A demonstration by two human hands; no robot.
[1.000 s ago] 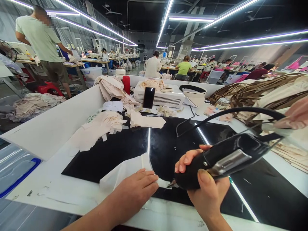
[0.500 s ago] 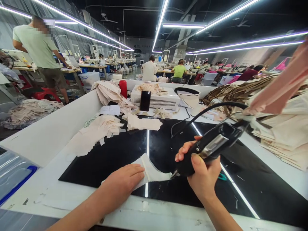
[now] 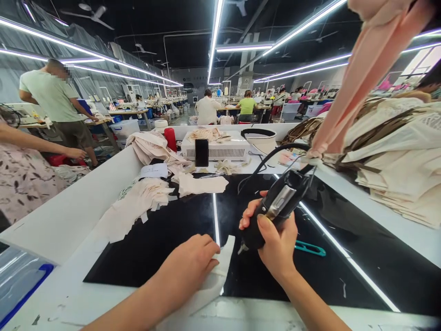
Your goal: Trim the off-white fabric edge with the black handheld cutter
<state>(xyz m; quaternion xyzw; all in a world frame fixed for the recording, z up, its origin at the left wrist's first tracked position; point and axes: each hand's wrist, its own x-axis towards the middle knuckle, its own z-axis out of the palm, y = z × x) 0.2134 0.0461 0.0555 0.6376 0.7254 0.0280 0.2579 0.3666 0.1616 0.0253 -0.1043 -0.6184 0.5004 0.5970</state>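
Your fingers: left hand (image 3: 188, 266) lies flat and spread, pressing a white fabric piece (image 3: 220, 271) at lower centre of the frame; right hand (image 3: 275, 243) is closed round a black corded cutter (image 3: 275, 209), tip just beside the fabric's right edge. Both sit on the black table (image 3: 165, 239). A teal snip (image 3: 310, 248) lies right of your hand. Cut pieces (image 3: 144, 200) are heaped at centre left.
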